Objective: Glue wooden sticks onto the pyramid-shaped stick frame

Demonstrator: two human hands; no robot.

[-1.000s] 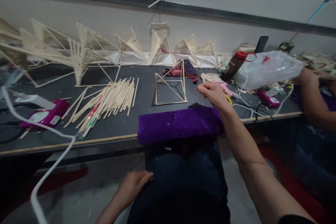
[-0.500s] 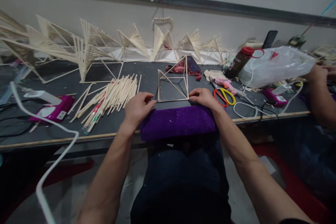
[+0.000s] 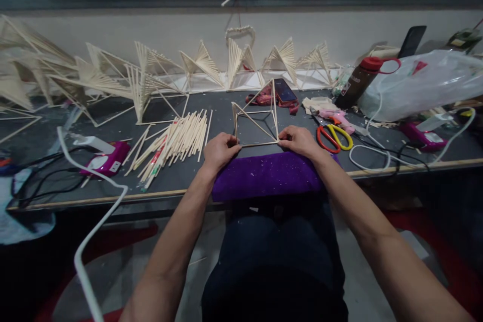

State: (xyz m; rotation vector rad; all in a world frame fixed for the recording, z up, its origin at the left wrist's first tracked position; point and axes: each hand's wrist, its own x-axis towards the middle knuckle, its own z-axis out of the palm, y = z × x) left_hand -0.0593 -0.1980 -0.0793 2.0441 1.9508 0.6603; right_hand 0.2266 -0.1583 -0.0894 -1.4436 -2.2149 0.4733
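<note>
Stick frame: open assembly of thin wooden sticks (image 3: pixel 259 145), at the centre of the frame, standing on the dark tabletop (image 3: pixel 222 105).
Left hand: thumb and fingertips (image 3: pixel 222 151) pinch the near left corner of the stick frame.
Right hand: thumb and fingertips (image 3: pixel 298 140) pinch the near right corner of the same base.
Purple pad: cloth-covered block (image 3: pixel 267 176), below centre, along the table edge, just beneath both hands.
Loose sticks: heap (image 3: pixel 184 136), left of centre.
Scissors: red and yellow handles (image 3: pixel 333 136), right of centre, near the right hand.
Fan-shaped models: row (image 3: pixel 204 65) across the upper left and upper centre.
</note>
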